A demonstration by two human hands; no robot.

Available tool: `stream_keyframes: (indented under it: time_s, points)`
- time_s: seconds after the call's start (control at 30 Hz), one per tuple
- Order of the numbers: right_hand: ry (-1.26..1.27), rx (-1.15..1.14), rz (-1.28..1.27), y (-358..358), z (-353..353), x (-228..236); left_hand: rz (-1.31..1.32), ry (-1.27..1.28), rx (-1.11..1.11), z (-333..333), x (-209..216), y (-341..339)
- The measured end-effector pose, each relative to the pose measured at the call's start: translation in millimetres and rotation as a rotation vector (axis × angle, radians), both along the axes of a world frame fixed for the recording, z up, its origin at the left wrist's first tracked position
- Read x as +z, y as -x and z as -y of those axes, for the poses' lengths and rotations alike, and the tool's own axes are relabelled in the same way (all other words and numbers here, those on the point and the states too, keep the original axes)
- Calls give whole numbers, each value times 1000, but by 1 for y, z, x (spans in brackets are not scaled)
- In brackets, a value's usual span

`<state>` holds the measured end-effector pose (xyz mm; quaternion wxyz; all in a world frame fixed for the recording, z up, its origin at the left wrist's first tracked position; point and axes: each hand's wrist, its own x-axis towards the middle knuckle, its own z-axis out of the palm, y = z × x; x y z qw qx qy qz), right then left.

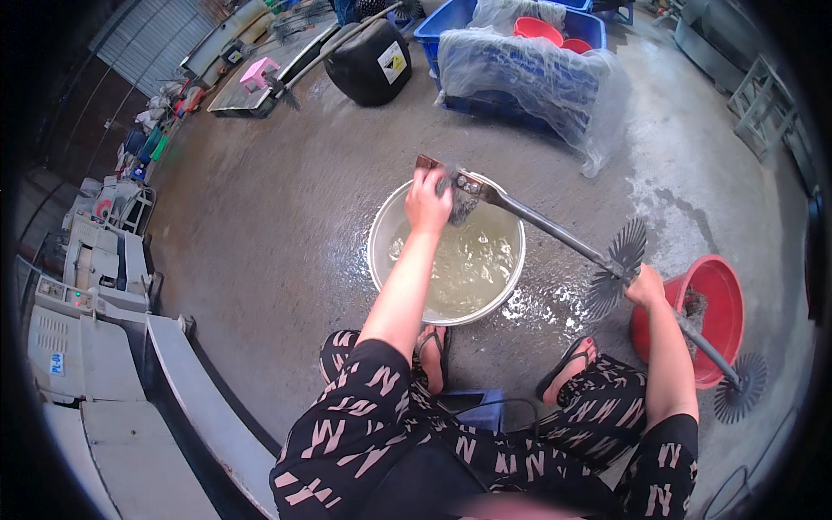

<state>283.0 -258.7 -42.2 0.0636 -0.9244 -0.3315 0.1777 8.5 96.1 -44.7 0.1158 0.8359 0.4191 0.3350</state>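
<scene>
Both hands are on a long grey metal rod (550, 227) that slants over a round white tub (523, 251) of cloudy water. Toothed, fan-like grey discs (630, 247) sit along the rod, another near its lower right end. My left hand (429, 204) is closed at the rod's brown, plate-like far end, pressing a grey scouring wad (464, 208) there; the wad is blurred. My right hand (646, 286) wraps the rod just beyond the fan-like disc. Under the rod's right part stands a red bucket (730, 290) with a greyish clump (696, 305) inside.
Ahead are a black jerrycan (373, 65) with another rod across it and a blue bin (485, 104) draped in clear plastic, holding red basins (537, 31). Grey machinery (104, 347) lines the left. Wet concrete surrounds the tub. A blue stool (477, 407) is beneath me.
</scene>
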Motion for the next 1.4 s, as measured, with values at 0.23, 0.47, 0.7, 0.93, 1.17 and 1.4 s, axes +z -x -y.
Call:
stream_keyframes:
  time_s: [0.23, 0.47, 0.7, 0.93, 1.17, 1.4]
  points:
    - [-4, 13, 17, 7, 12, 4, 241, 16, 62, -1, 15, 11]
    - [-155, 19, -130, -7, 11, -11, -195, 285, 261, -23, 7, 32]
    - [-317, -28, -404, -33, 28, 9, -635, 929, -301, 36, 4, 97]
    - [-586, -194, -724, -28, 16, 145, -54, 312, -245, 34, 123, 148]
    - [-562, 162, -484, 45, -64, 287, 39, -793, -167, 35, 274, 177]
    - [-496, 536, -272, 211, -178, 378, -16, -920, 164, -4, 315, 294]
